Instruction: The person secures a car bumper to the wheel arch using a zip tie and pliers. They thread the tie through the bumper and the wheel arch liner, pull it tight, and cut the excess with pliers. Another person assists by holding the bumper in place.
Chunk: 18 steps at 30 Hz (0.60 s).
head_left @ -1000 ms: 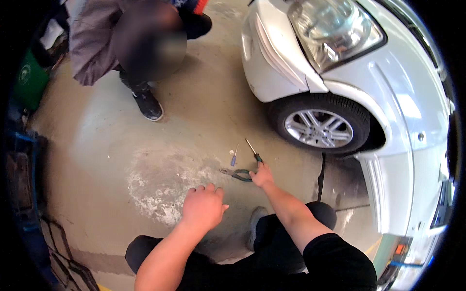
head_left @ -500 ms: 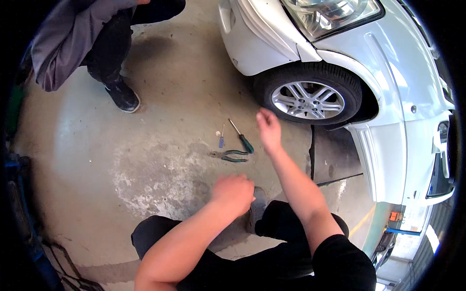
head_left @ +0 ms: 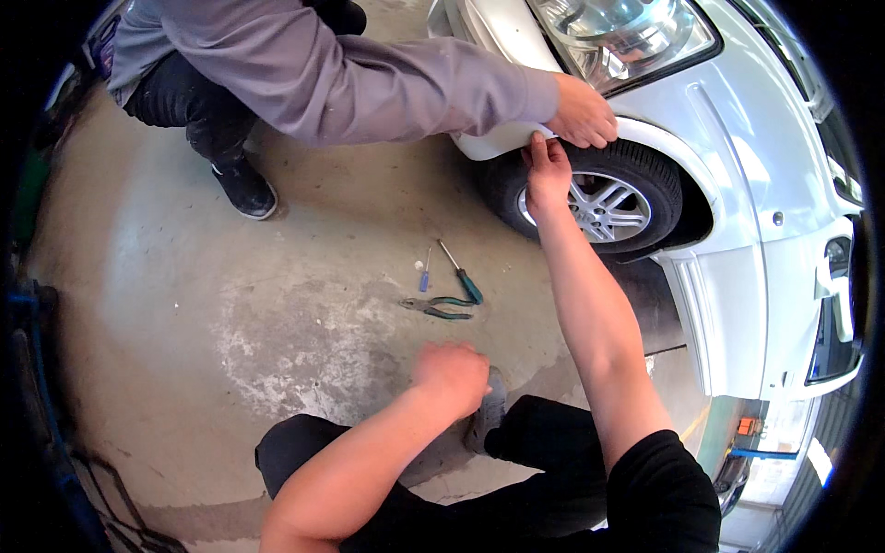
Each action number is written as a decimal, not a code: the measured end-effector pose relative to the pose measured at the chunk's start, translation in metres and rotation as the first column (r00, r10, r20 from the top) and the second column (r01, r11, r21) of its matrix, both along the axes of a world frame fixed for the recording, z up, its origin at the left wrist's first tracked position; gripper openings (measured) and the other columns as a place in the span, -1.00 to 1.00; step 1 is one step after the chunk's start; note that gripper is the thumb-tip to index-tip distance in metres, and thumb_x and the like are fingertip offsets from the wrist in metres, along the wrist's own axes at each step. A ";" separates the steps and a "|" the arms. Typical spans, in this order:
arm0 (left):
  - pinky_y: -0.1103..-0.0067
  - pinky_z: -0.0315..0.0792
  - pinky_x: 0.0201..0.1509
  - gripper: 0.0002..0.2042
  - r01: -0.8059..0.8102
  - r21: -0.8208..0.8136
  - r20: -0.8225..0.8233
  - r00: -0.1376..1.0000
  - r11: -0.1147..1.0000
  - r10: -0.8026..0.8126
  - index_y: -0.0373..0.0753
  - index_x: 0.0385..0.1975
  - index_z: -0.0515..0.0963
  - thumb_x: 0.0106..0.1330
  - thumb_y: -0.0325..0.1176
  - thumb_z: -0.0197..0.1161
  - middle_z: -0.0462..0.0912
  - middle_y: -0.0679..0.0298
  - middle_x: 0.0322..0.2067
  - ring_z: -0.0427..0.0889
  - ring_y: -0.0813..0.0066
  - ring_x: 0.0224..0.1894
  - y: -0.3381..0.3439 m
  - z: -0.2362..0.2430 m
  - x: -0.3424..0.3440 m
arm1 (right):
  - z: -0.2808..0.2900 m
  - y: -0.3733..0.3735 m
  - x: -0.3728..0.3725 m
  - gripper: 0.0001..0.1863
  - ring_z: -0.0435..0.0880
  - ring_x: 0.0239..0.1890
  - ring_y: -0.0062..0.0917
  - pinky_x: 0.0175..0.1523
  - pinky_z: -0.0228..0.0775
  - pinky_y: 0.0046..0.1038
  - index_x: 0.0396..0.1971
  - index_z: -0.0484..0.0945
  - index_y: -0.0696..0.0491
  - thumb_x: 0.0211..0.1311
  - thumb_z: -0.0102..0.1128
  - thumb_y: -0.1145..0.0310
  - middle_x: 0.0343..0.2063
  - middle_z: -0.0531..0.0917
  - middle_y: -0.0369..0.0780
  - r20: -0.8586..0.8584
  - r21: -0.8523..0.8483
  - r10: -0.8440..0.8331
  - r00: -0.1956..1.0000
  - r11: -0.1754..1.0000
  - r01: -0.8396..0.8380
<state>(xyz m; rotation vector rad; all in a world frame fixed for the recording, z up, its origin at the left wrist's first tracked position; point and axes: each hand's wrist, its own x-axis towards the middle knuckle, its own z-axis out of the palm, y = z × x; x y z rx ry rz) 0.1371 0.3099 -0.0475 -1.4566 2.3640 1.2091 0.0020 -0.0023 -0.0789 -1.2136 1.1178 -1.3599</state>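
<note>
My right hand (head_left: 549, 170) reaches up to the white bumper's corner (head_left: 502, 138), thumb and fingers closed on its edge above the wheel (head_left: 610, 207). Just beside it, a co-worker's hand (head_left: 581, 115) rests on that edge. Low in the middle, my left hand (head_left: 452, 380) is curled near my knee; whatever its fingers might hold is hidden. Between my hands and the car lie pliers with green handles (head_left: 442, 313), a green-handled screwdriver (head_left: 466, 281) and a small blue screwdriver (head_left: 425, 276) on the floor (head_left: 203, 350).
A co-worker in a grey sleeve (head_left: 387, 88) crouches at upper left, a dark shoe (head_left: 241, 189) on the floor. The white car's body (head_left: 747, 184) and headlight (head_left: 618, 37) fill the right. Dark metal equipment (head_left: 37, 359) lines the left rim; an orange object (head_left: 749, 426) sits far right.
My right hand has left the tools and risen to the bumper edge, closing on it. The co-worker's arm has reached across to the same edge. My left hand stays low.
</note>
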 end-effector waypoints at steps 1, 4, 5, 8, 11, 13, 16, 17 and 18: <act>0.18 0.47 0.18 -0.62 -0.015 -0.003 -0.021 1.000 1.000 0.015 -0.19 0.02 0.63 0.42 -0.03 0.24 0.62 0.13 0.05 0.60 0.11 0.15 0.004 -0.003 0.000 | -0.001 0.007 0.004 -0.70 0.59 0.01 -0.57 0.13 0.43 -0.47 0.05 0.54 0.15 0.53 0.19 0.25 -0.08 0.65 -0.27 0.025 -0.006 -0.026 0.999 1.000 0.026; 0.19 0.46 0.18 -0.64 -0.038 -0.054 -0.051 0.998 0.998 0.035 -0.19 -0.05 0.67 0.42 -0.03 0.25 0.63 0.13 0.04 0.59 0.11 0.15 0.004 -0.006 0.003 | -0.028 0.009 -0.018 -0.53 0.58 0.12 -0.49 0.25 0.40 -0.43 0.23 0.47 0.23 0.50 0.21 0.23 0.11 0.62 -0.16 -0.250 -0.046 0.014 0.968 0.999 -0.026; 0.20 0.46 0.18 -0.65 -0.041 -0.053 -0.043 0.998 0.998 0.039 -0.18 -0.08 0.69 0.42 -0.03 0.26 0.63 0.14 0.04 0.59 0.12 0.15 0.008 -0.010 0.006 | -0.044 0.025 -0.020 -0.49 0.58 0.17 -0.45 0.30 0.37 -0.40 0.26 0.45 0.25 0.49 0.22 0.22 0.17 0.61 -0.13 -0.353 -0.030 0.034 0.935 0.998 -0.048; 0.23 0.45 0.17 -0.64 0.010 0.022 0.022 1.000 1.000 -0.010 -0.20 -0.08 0.71 0.40 -0.03 0.28 0.64 0.15 0.01 0.60 0.15 0.13 0.009 -0.004 0.001 | -0.092 0.079 -0.055 -0.40 0.59 0.23 -0.34 0.33 0.39 -0.34 0.33 0.43 0.16 0.43 0.26 0.14 0.22 0.60 -0.04 -0.718 0.195 0.188 0.670 0.979 -0.065; 0.27 0.45 0.15 -0.62 0.039 -0.015 0.042 0.998 0.999 -0.039 -0.21 -0.05 0.71 0.38 -0.03 0.30 0.65 0.17 -0.02 0.61 0.18 0.10 0.021 -0.008 -0.007 | -0.156 0.121 -0.098 -0.37 0.63 0.21 -0.24 0.31 0.43 -0.28 0.36 0.42 0.08 0.39 0.27 0.10 0.17 0.64 -0.04 -0.799 0.360 0.307 0.516 0.933 0.002; 0.27 0.44 0.15 -0.62 0.031 0.037 0.048 0.998 0.999 -0.033 -0.23 -0.05 0.71 0.38 -0.04 0.30 0.65 0.17 -0.01 0.61 0.18 0.11 0.027 -0.015 -0.004 | -0.181 0.149 -0.087 -0.35 0.57 0.28 -0.21 0.34 0.42 -0.27 0.41 0.35 0.04 0.40 0.25 0.13 0.27 0.57 -0.07 -0.801 0.522 0.444 0.401 0.847 0.105; 0.26 0.44 0.15 -0.62 0.060 0.063 0.039 0.997 0.996 -0.063 -0.24 -0.06 0.71 0.38 -0.04 0.30 0.64 0.16 0.00 0.61 0.18 0.12 0.031 -0.016 -0.005 | -0.212 0.177 -0.098 -0.31 0.51 0.32 -0.19 0.40 0.36 -0.23 0.43 0.29 0.10 0.37 0.28 0.22 0.35 0.47 -0.03 -0.924 0.371 0.369 0.102 0.928 -0.001; 0.26 0.44 0.14 -0.62 0.071 0.063 0.040 0.996 0.995 -0.074 -0.24 -0.06 0.71 0.38 -0.05 0.31 0.64 0.15 0.01 0.61 0.18 0.12 0.032 -0.016 -0.003 | -0.215 0.182 -0.094 -0.31 0.50 0.33 -0.18 0.40 0.36 -0.22 0.43 0.29 0.08 0.36 0.28 0.22 0.34 0.47 -0.03 -0.907 0.416 0.414 0.075 0.909 0.011; 0.26 0.45 0.14 -0.63 0.074 0.064 0.040 0.996 0.995 -0.077 -0.24 -0.06 0.71 0.38 -0.05 0.31 0.64 0.14 0.00 0.61 0.17 0.12 0.033 -0.018 -0.002 | -0.218 0.187 -0.091 -0.30 0.49 0.34 -0.17 0.40 0.35 -0.21 0.43 0.28 0.07 0.36 0.28 0.22 0.32 0.47 -0.02 -0.888 0.459 0.458 0.048 0.888 0.024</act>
